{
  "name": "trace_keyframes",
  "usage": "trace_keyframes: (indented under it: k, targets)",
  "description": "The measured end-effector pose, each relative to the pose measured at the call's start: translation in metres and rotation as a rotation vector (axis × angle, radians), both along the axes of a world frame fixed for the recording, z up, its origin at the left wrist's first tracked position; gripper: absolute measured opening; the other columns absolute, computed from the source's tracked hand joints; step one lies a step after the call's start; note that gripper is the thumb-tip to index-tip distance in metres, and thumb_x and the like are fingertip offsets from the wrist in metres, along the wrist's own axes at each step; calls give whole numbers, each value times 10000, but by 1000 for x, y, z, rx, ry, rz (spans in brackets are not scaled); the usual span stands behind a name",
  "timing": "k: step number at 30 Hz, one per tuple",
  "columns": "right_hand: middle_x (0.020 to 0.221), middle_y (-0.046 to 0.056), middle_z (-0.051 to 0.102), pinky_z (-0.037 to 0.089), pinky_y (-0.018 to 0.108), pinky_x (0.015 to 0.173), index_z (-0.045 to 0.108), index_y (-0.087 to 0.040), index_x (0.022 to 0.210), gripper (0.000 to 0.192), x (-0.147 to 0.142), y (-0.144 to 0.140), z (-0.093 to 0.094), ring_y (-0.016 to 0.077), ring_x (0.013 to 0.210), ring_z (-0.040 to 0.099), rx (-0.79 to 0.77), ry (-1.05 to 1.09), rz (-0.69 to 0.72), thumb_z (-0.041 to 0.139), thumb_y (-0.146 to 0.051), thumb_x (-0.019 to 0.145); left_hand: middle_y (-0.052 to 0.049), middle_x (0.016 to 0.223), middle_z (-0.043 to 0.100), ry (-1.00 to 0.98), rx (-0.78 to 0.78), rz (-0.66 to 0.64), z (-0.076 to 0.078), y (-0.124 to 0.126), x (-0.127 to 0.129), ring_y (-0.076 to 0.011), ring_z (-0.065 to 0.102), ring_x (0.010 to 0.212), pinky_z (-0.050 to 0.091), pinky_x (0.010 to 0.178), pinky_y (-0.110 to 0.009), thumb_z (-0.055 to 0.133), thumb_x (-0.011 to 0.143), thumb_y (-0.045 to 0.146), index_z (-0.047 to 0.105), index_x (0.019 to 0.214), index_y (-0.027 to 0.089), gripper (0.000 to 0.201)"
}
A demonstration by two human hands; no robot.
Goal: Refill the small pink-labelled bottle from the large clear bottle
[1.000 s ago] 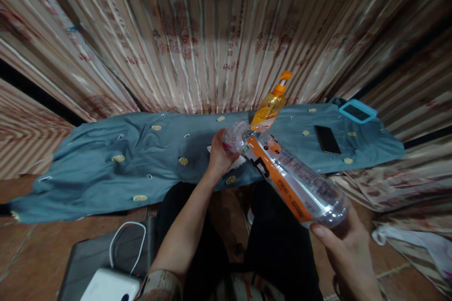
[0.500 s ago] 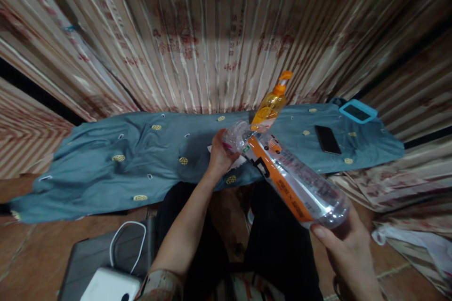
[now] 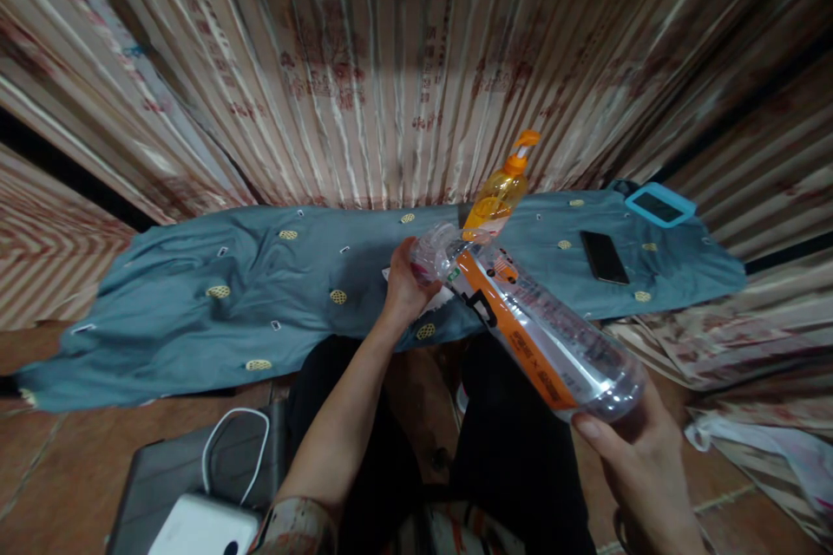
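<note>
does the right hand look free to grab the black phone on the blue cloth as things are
Probably not as it stands. The right hand is wrapped around the base of the clear bottle, so it is occupied. The black phone lies uncovered on the blue cloth, with nothing on top of it.

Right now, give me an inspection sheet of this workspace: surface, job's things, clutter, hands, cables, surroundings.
Surface: blue cloth with yellow dots, spread over a low ledge.
Job's things: clear bottle with orange label, tilted, neck toward the cloth.
Clutter: orange pump bottle, upright; dark phone; blue-framed device.
Hands: left hand around the bottle's neck; right hand holding its base.
Cables: white cable looped from a white box.
Surroundings: striped printed sheets behind; brown tiled floor.
</note>
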State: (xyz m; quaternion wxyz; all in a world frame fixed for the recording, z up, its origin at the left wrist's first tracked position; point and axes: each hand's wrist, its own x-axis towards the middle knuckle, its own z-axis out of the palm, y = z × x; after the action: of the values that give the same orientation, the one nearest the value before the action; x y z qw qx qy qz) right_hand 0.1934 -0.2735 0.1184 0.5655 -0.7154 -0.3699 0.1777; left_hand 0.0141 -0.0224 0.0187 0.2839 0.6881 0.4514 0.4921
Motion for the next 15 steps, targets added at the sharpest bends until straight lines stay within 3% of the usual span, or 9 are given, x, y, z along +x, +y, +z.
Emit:
trace_keyframes:
  k: [15]
  targets:
    - [1036,79,831,548,329,835,695,-151,1216,815,1,2,-1,268,933,742,12,45,7,965,-512,536,-158,1389,627,-6,6,-7,-1,1,0,-353,630,1315,539,1101,-514,901,600,243,463,1389,200,903]
